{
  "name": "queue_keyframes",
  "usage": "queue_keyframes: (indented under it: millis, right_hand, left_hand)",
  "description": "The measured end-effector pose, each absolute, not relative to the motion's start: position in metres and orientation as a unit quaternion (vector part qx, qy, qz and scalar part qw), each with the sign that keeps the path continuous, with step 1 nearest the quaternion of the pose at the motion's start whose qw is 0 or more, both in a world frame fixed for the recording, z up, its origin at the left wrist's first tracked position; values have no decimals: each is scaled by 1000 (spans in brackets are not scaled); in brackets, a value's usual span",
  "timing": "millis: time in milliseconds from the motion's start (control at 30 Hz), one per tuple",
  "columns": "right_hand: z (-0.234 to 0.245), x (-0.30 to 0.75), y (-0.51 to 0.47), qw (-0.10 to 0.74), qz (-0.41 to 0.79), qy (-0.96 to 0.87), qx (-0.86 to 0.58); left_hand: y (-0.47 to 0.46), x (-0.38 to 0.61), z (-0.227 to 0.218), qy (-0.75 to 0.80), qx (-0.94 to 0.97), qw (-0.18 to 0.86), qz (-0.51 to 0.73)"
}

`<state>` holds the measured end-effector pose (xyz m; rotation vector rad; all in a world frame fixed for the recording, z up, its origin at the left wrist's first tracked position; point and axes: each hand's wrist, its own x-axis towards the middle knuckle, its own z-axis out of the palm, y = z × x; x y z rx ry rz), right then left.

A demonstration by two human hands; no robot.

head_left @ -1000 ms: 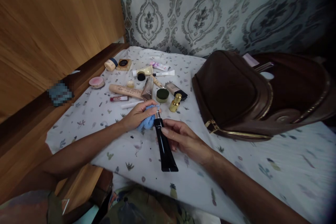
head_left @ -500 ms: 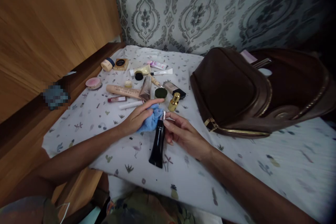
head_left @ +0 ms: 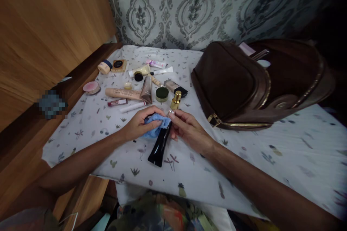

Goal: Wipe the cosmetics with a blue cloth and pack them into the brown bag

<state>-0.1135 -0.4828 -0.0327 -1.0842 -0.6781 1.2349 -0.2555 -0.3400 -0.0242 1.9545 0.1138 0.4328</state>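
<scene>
My left hand (head_left: 141,125) is closed on a blue cloth (head_left: 154,127) and presses it against the upper part of a black tube (head_left: 159,145). My right hand (head_left: 187,130) grips the same black tube near its silver cap end, fingers curled round it. The tube slants down to the left, its flat end over the patterned sheet (head_left: 189,173). Both hands meet just in front of a gold-capped bottle (head_left: 175,100).
Several cosmetics lie behind the hands: a long beige tube (head_left: 123,94), a green jar (head_left: 162,94), a pink compact (head_left: 91,87), a small red lip tube (head_left: 117,102). A brown leather bag (head_left: 244,83) lies at the right. Wooden panelling (head_left: 40,36) rises at the left.
The black tube has swung from pointing down-right to slanting down-left. My right hand moved up to its cap end, and my left hand closed the blue cloth on it.
</scene>
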Motion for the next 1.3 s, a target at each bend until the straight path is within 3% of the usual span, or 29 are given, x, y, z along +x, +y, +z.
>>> queue_keyframes:
  millis: [367, 700, 800, 1000, 1300]
  right_hand:
    - [-30, -102, -485, 661, 502, -269, -488]
    - [-27, -98, -486, 683, 497, -243, -477]
    - [-26, -101, -486, 676, 500, -254, -478]
    - [-29, -110, -486, 645, 515, -297, -481]
    - [-30, -108, -491, 669, 487, -269, -493]
  left_hand:
    - [-332, -257, -19, -44, 829, 547, 103]
    - [-330, -261, -13, -30, 811, 583, 42]
    - [-332, -262, -16, 19, 816, 574, 73]
    - [-343, -253, -21, 52, 847, 467, 248]
    - [-346, -267, -8, -59, 885, 433, 163]
